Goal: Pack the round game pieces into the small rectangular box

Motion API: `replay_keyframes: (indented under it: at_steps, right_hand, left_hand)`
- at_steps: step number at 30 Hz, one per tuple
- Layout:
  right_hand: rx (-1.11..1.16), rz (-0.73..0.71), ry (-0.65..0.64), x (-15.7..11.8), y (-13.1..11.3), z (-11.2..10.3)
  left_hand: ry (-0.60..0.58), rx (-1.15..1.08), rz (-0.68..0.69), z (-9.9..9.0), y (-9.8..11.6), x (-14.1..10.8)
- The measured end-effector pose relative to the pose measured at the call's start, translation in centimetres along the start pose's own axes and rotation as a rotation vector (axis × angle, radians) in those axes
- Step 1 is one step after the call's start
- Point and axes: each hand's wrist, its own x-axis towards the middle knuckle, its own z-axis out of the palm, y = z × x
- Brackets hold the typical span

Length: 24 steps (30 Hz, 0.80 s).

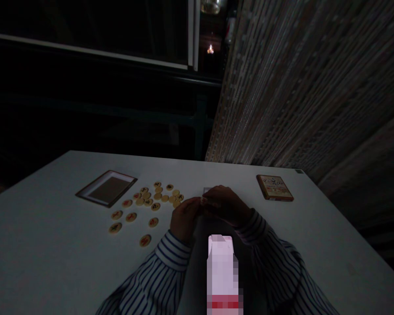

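Both hands meet over the middle of the table, fingers bent inward and dim in the low light. My left hand (184, 216) is closed, its fingertips against those of my right hand (228, 205), which is closed too. A small pale thing (202, 200) shows between the fingers, mostly hidden; its kind is unclear. Just behind the hands, the edge of a light, flat object (206, 190) peeks out. Round wooden Chinese chess pieces (145, 240) lie scattered left of my left hand, some with red or dark characters, others blank side up.
An open shallow box part (107, 188) lies at the back left of the white table (52, 253). A printed box (275, 188) rests at the right. A lit phone-like screen (222, 271), pixelated, is below my hands. A string curtain (282, 78) hangs behind; a small flame (210, 49) glows.
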Motion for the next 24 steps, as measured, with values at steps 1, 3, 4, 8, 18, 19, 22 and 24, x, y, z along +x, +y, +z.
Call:
replay_keyframes:
  at_steps: [1,3,4,8,18,19,22,24]
  right_hand:
    - [-0.025,0.007,-0.005,0.0,-0.1,0.0]
    - [-0.068,0.017,-0.011,0.0,-0.3,-0.1]
    - [-0.085,0.019,-0.014,0.0,-0.3,-0.2]
    - [-0.129,0.007,-0.026,-0.1,-0.5,-0.5]
    - [-0.155,0.043,-0.032,-0.4,0.2,-1.4]
    - [-0.174,0.053,-0.036,-0.4,0.4,-1.5]
    - [-0.199,0.076,-0.055,-0.7,1.3,-2.1]
    - [-0.182,0.094,-0.063,-0.9,2.0,-2.4]
  left_hand:
    - [-0.001,-0.001,0.004,0.0,0.0,0.0]
    - [-0.002,-0.010,0.014,0.0,-0.2,0.1]
    - [-0.004,-0.014,0.016,0.0,-0.3,0.1]
    - [-0.014,-0.014,0.005,0.0,-0.4,0.2]
    - [0.113,0.309,0.133,-0.1,-0.3,0.0]
    - [0.115,0.332,0.143,-0.1,-0.5,0.0]
    - [0.096,0.428,0.180,-0.2,-1.2,0.1]
    - [0.082,0.494,0.201,-0.3,-1.6,0.2]
